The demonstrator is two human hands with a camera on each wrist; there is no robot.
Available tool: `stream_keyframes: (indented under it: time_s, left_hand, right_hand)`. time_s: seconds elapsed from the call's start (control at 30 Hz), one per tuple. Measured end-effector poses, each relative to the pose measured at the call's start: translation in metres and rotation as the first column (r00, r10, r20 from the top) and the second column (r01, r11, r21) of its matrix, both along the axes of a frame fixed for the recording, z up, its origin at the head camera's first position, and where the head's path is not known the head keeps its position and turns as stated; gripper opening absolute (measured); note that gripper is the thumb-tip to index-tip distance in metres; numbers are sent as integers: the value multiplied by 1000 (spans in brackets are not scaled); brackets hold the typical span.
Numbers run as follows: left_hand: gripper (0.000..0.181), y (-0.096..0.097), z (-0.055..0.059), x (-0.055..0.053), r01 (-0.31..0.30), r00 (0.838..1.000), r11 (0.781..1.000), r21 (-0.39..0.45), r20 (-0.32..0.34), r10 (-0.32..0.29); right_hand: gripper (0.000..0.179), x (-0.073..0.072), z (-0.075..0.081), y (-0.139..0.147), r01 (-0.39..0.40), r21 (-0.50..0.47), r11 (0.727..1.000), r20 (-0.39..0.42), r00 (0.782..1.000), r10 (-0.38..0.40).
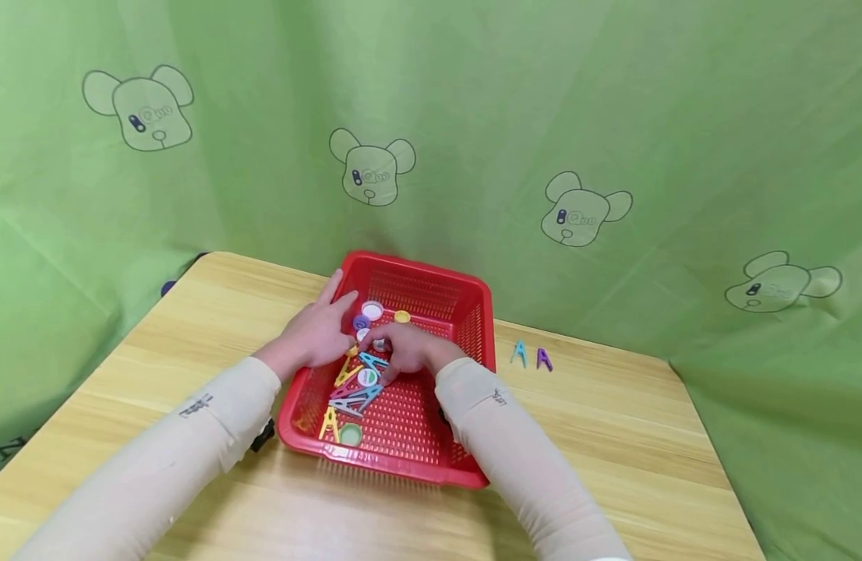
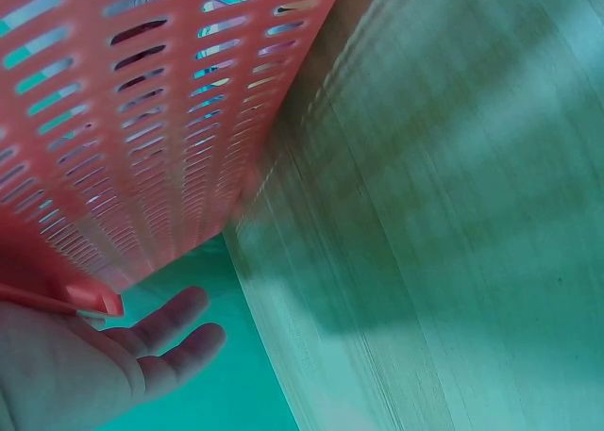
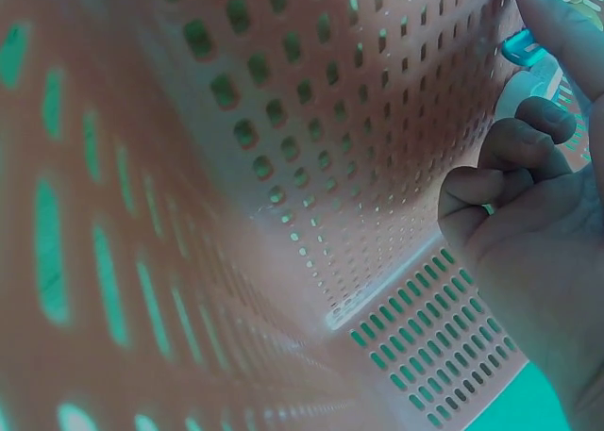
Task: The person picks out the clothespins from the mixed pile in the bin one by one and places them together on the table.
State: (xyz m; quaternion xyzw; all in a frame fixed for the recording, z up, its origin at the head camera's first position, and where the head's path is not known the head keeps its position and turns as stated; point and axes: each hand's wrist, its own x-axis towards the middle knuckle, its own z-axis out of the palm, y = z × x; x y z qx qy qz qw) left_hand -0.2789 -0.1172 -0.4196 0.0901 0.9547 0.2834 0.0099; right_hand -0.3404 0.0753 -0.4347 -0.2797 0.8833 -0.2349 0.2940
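Observation:
A red perforated basket [image 1: 403,460] holds several clothespins and bottle caps. My left hand [image 1: 321,331] lies over its left rim, fingers spread, near a purple cap [image 1: 361,322] and a yellow cap [image 1: 352,351]. In the left wrist view, two fingers [image 2: 184,341] stretch outside the basket wall. Down inside, my right hand [image 1: 406,347] reaches among the pieces with thumb and index finger apart. A blue clothespin [image 1: 372,361] lies between them; another blue clothespin [image 1: 370,396] is by the thumb. The right wrist view has the other fingers [image 3: 519,148] bent.
Two loose clothespins, one blue [image 1: 518,353] and one purple [image 1: 544,359], lie on the wooden table [image 1: 599,421] right of the basket. A green curtain [image 1: 473,101] hangs behind the table. Inside the basket, a green cap [image 1: 350,434] sits by the near wall.

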Motion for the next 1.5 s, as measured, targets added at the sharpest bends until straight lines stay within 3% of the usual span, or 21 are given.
stream_keyframes:
  time_s: [0.63,1.13,1.5]
  left_hand:
    - [78,4,2,0,12,1000,1000,-10,-15,-12]
    - [78,3,4,3,17,1000,1000,-13,-8,-17]
    - [78,2,1,4,19,1000,1000,5,-13,-19]
  right_hand:
    - [50,1,3,6,19,10,1000,-27,999,-19]
    - [45,-4,5,5,-28,-70,997,-65,998,24]
    - [47,-4,11,4,-11,-75,997,-88,996,4]
